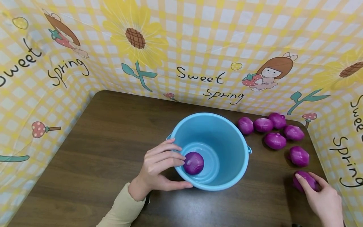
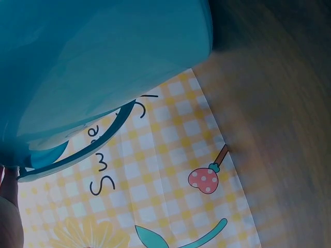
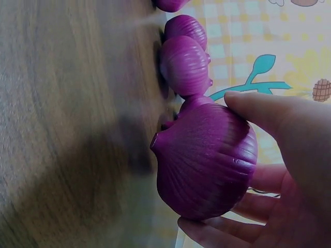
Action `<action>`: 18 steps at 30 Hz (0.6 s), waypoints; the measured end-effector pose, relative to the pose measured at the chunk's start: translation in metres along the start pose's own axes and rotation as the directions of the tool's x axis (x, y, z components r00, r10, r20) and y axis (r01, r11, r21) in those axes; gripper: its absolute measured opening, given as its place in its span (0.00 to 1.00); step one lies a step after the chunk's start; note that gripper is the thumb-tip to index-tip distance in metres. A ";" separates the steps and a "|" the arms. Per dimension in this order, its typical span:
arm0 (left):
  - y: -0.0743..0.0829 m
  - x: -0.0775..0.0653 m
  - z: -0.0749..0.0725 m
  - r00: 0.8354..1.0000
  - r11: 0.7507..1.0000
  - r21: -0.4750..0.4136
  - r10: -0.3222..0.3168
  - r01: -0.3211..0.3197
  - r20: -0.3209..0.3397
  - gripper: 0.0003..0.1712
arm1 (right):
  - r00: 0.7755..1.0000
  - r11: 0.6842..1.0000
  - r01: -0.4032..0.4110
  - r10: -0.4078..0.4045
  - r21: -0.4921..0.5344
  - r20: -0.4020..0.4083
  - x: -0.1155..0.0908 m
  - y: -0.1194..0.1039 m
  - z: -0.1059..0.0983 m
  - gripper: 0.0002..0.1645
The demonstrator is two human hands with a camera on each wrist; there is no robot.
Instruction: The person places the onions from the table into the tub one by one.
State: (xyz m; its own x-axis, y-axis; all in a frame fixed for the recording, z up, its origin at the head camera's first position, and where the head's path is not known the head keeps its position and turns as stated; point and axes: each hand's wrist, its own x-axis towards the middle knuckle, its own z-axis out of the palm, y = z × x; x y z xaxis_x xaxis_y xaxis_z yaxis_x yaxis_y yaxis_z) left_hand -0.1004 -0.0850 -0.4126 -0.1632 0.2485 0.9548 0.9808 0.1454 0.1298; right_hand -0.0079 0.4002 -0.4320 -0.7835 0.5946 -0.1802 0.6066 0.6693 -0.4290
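Note:
A light blue bucket (image 1: 210,186) stands upright on the table, with one purple onion (image 1: 195,165) at its bottom. My left hand (image 1: 158,165) holds the bucket's left rim, fingertips over the edge and thumb at the front side. In the left wrist view the bucket's wall (image 2: 119,57) fills the top, its handle (image 2: 111,132) hanging below. At the right, my right hand (image 1: 326,195) grips another purple onion (image 1: 300,183) between thumb and fingers. The right wrist view shows this onion (image 3: 207,160) close up, its stem end pointing left.
Several more purple onions (image 1: 275,141) lie at the table's back right, between the bucket and the right edge. The dark wooden table (image 1: 113,126) is bordered by a yellow checked cloth (image 1: 198,47) at the back and both sides.

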 end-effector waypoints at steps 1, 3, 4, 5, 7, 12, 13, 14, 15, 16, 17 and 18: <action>0.000 0.000 0.000 1.000 1.000 0.001 0.000 0.000 0.000 0.28 | 1.000 1.000 0.005 -0.005 0.000 -0.005 0.000 -0.001 0.000 0.49; 0.000 0.000 0.000 1.000 1.000 0.002 0.000 0.000 0.001 0.28 | 1.000 1.000 0.013 -0.013 0.004 -0.015 -0.001 -0.002 0.000 0.49; 0.000 0.000 0.000 1.000 1.000 0.002 -0.001 0.001 0.001 0.28 | 1.000 1.000 0.016 -0.015 0.006 -0.016 -0.001 -0.003 -0.001 0.49; 0.000 0.000 0.000 1.000 1.000 0.001 -0.002 0.002 0.002 0.28 | 1.000 1.000 0.018 -0.018 0.009 -0.018 -0.001 -0.004 -0.001 0.49; 0.000 0.000 0.000 1.000 1.000 0.000 -0.005 0.005 0.005 0.28 | 0.999 1.000 0.025 -0.025 0.017 -0.022 -0.002 -0.006 -0.001 0.48; 0.000 -0.001 0.000 1.000 1.000 0.000 -0.011 0.011 0.010 0.28 | 0.998 0.998 0.049 -0.048 0.032 -0.034 -0.004 -0.010 -0.001 0.47; 0.000 -0.001 0.000 1.000 1.000 0.000 -0.010 0.010 0.010 0.28 | 0.998 0.998 0.054 -0.053 0.035 -0.035 -0.004 -0.011 -0.001 0.47; -0.001 0.000 0.000 1.000 1.000 0.001 -0.009 0.009 0.010 0.28 | 0.998 0.998 0.058 -0.057 0.034 -0.039 -0.004 -0.012 -0.001 0.47; -0.001 0.000 0.000 1.000 1.000 0.002 -0.008 0.008 0.009 0.28 | 0.998 0.998 0.059 -0.058 0.034 -0.040 -0.004 -0.013 -0.001 0.47; -0.001 0.000 0.000 1.000 1.000 0.002 -0.008 0.008 0.009 0.28 | 0.998 0.998 0.058 -0.057 0.034 -0.039 -0.003 -0.013 -0.001 0.47; -0.001 0.000 0.000 1.000 1.000 0.003 -0.007 0.007 0.008 0.28 | 0.997 0.998 0.059 -0.058 0.034 -0.042 -0.003 -0.014 -0.001 0.47; -0.001 0.000 0.000 1.000 1.000 0.003 -0.006 0.006 0.008 0.28 | 0.997 0.997 0.062 -0.060 0.036 -0.043 -0.004 -0.015 0.000 0.47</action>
State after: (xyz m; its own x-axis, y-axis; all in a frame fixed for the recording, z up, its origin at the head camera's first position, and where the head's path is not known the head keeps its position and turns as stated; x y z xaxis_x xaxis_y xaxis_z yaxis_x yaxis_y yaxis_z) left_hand -0.1014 -0.0849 -0.4127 -0.1698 0.2555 0.9518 0.9795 0.1501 0.1344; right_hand -0.0140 0.3885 -0.4247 -0.8120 0.5720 -0.1160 0.5520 0.6882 -0.4708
